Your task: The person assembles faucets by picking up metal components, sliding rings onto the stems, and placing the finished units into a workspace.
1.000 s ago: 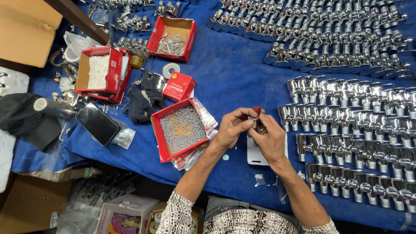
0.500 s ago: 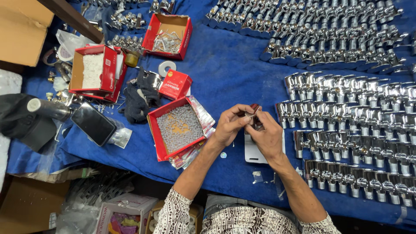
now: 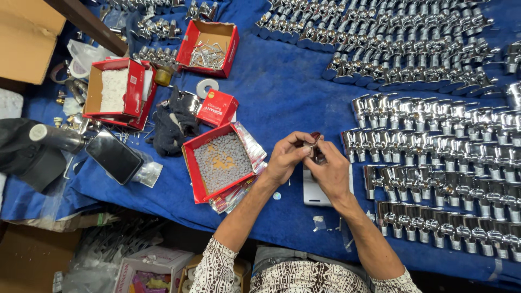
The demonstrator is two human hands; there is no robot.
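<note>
a blue cloth covers the desk (image 3: 282, 97), and just right of the open red box of small grey pieces (image 3: 221, 161) the left hand (image 3: 286, 158) and right hand (image 3: 330, 171) are pressed together, pinching a small shiny metal fitting (image 3: 313, 145) with a dark red tip between their fingertips. this looks like the fitting-together step on one piece, with rows of chrome taps (image 3: 434, 146) lying farther right of the box. the next move seems to need a steady fingertip grip and careful lining up.
</note>
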